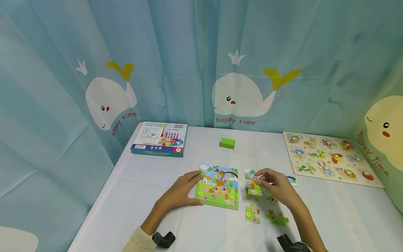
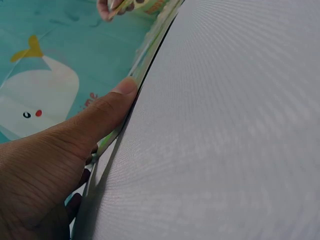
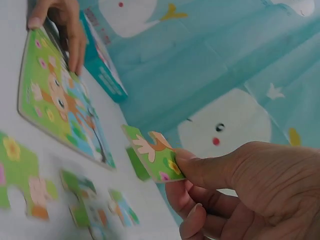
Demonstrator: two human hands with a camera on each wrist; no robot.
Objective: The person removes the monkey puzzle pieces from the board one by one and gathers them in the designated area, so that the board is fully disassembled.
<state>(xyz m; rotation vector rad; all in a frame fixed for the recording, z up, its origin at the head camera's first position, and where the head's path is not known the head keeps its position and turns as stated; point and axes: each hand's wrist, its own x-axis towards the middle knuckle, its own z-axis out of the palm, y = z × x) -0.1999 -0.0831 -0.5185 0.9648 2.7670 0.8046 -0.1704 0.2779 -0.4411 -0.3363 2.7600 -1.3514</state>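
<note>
My left hand (image 1: 180,191) holds the left side of a square monkey picture puzzle board (image 1: 217,201), thumb near its lower corner and fingers near its upper corner. In the left wrist view the thumb (image 2: 107,110) presses along the board's edge. My right hand (image 1: 278,187) pinches a jigsaw piece (image 3: 152,156) between thumb and fingers, raised over the table. That piece shows a monkey's hand and flowers on green. Loose pieces lie right of the board: a green one (image 1: 252,215) nearest, another (image 1: 277,219) beside it, others partly hidden under the right hand.
A boxed bead set (image 1: 157,140) lies at the back left. Behind the board is a green block (image 1: 227,143). A wooden insect puzzle board (image 1: 333,157) lies at the right. A blue whale-print curtain (image 1: 189,70) hangs around the table's far side.
</note>
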